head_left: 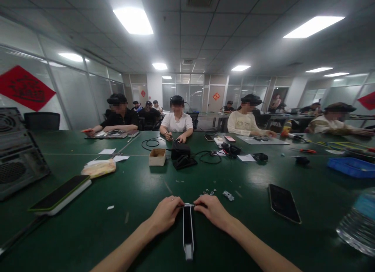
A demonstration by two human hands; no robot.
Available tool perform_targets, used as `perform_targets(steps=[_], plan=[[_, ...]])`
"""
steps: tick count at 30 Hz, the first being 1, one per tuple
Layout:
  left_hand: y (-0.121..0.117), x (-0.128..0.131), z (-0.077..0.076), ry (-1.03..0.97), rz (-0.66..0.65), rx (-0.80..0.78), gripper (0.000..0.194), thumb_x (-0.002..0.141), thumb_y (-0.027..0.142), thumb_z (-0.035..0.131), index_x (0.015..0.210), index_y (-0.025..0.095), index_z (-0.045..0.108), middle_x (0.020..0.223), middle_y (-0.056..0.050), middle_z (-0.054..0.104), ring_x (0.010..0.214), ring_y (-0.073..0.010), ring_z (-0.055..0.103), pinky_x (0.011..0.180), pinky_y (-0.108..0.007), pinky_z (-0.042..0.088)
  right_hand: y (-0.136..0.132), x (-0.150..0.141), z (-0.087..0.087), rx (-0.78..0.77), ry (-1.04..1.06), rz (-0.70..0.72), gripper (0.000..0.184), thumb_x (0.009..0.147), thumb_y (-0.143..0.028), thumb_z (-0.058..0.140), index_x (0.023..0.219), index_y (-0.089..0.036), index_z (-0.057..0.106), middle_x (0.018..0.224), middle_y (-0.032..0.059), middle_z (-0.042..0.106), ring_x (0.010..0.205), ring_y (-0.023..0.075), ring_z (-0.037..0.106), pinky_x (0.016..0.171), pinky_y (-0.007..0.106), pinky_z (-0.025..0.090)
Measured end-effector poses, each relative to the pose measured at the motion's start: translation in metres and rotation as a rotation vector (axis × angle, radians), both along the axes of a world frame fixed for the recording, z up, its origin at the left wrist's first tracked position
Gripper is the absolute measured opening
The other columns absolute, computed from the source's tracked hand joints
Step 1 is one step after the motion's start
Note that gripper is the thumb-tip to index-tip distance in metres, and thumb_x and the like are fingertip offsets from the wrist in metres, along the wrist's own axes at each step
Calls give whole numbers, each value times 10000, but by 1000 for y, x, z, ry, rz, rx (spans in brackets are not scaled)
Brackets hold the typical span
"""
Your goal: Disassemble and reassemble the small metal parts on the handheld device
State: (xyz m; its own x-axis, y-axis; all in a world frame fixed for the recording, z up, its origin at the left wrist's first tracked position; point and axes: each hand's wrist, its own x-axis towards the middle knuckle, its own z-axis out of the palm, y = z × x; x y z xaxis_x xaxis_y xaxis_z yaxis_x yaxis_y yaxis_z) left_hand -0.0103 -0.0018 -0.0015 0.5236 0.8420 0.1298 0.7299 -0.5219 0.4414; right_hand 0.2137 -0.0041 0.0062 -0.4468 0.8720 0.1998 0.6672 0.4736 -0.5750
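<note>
A long, narrow frame (188, 229) with white edges and a dark middle lies lengthwise in front of me, its pale blunt end towards me. My left hand (166, 213) is closed at the left of its far end, fingertips pinched together. Opposite, my right hand (213, 211) pinches at the right of that same end, where a small shiny bit shows between the fingertips. What exactly each pinch holds is too small to make out. Just beyond my right hand are several small metal rings (208, 192) and a small silvery part (228, 195).
A phone (284, 203) and a water bottle (359, 225) stand to the right, with a blue tray (351, 166) behind. At left are a green-edged flat mop head (63, 194) and a computer case (20, 155). A small box (157, 157) sits ahead; co-workers sit across the table.
</note>
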Motion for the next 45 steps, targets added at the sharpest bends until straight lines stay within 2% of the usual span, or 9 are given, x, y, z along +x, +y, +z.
perform_targets(steps=[5,12,18,21,27,37,45], plan=[[1,-1,-2,-1,-6,-15,209,891,130,428,1009,204,584,1029,-32,621,950,-167,557,843,-289,430,-3,-1,3,-28,24,-7,174,845,-179,607,993,-153,696,958,53,680,882,168,613,808,273,470],[2,0,-5,4,-10,10,222,884,110,423,999,206,587,1014,-31,632,957,-172,565,852,-291,422,1,0,-5,-15,60,-30,147,811,-162,640,942,-168,707,903,29,689,833,158,617,778,264,473],[0,1,0,-4,-12,12,222,882,111,424,995,208,589,1007,-23,630,947,-172,567,849,-292,422,3,1,-9,6,36,-14,130,841,-240,624,930,-190,705,898,21,686,813,154,613,751,260,474],[-1,1,2,-7,-15,9,227,879,99,427,997,208,588,1003,-23,628,947,-170,568,852,-290,422,2,0,-7,44,14,-6,143,867,-256,594,888,-178,711,866,31,692,801,163,614,755,268,462],[0,0,-2,-6,-6,-5,234,887,121,425,1021,214,593,1019,-31,624,952,-174,562,849,-293,426,0,1,-4,65,0,51,184,903,-229,531,952,-181,701,915,33,692,847,166,609,794,272,454],[1,0,-4,-17,-22,10,234,888,114,424,1022,211,590,1029,-28,622,952,-167,561,844,-288,429,0,2,0,66,-39,66,210,910,-178,489,973,-170,689,943,45,683,873,168,597,807,274,452],[3,-1,-8,-4,-21,23,233,895,119,408,1030,211,575,1037,-30,616,954,-166,555,844,-286,435,11,9,-15,161,-44,141,220,895,-128,489,982,-180,684,924,44,685,851,166,583,790,282,443]])
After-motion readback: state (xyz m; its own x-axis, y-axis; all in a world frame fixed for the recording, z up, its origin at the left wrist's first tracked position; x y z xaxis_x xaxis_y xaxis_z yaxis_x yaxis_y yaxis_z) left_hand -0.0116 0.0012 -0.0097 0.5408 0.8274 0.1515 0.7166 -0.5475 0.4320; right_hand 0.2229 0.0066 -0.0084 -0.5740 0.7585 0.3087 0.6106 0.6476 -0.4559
